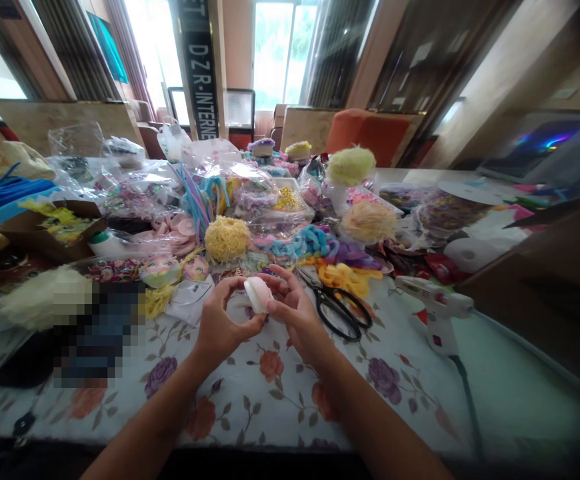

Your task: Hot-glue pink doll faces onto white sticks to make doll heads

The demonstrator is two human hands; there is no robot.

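Observation:
Between my hands, above the flowered tablecloth, is a small rounded pink-and-white piece (258, 295), its white rim turned to the left. It resembles a doll's head part, but its front is hidden. My left hand (225, 319) is curved around it, index fingertip at its upper edge and thumb below. My right hand (297, 310) grips its right side between thumb and fingers. Black-handled scissors (340, 310) lie just right of my right hand. Beyond my hands sits a fluffy yellow yarn ball (227, 239). Doll faces (161, 269) lie to the left.
A white glue gun (437, 313) with its cord stands at the right, before a brown cardboard box (550, 287). Yellow-orange yarn (347, 275) lies behind the scissors. Bagged craft supplies and pompoms crowd the back. A cream fluffy ball (45, 297) is at the left.

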